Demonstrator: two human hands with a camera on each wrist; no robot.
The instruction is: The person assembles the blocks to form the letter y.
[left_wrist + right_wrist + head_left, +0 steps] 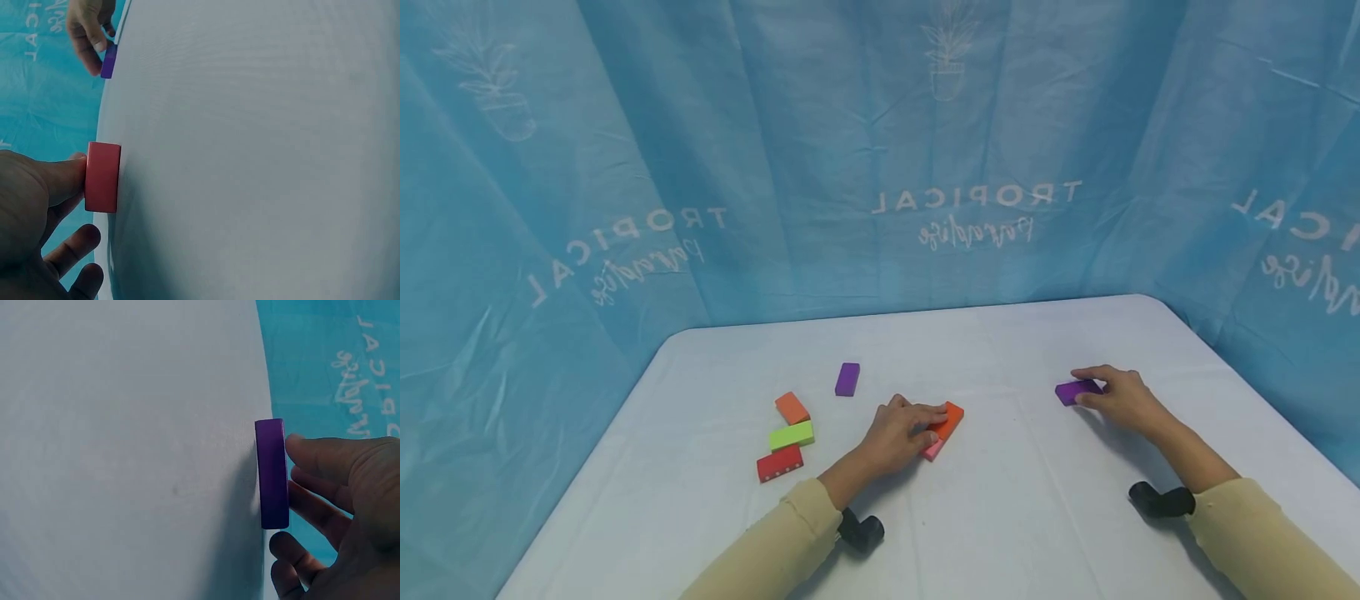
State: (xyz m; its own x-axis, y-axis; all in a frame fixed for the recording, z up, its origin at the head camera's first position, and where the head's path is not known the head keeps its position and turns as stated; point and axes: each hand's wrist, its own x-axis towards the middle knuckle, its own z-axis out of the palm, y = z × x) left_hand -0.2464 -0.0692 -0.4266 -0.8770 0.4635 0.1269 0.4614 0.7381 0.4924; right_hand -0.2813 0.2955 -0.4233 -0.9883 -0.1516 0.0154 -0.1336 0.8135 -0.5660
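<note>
On the table's middle, my left hand [898, 433] pinches an orange block [953, 417] between thumb and fingers. Its near part looks pinkish red, and in the left wrist view a red face of the block [102, 178] shows in front of the thumb. Farther right, my right hand [1120, 398] grips a purple block [1069, 392] by its sides, thumb nearer me and forefinger on the far side. In the right wrist view the long narrow face of this purple block [272, 475] stands before the fingertips, the lower fingers loosely bent.
Left of my left hand lie an orange block [792, 407], a lime green block [791, 436] and a red block with pale dots [779, 463], close together. Another purple block [847, 379] lies beyond them. A blue printed curtain [820, 167] hangs behind the white table [1000, 517].
</note>
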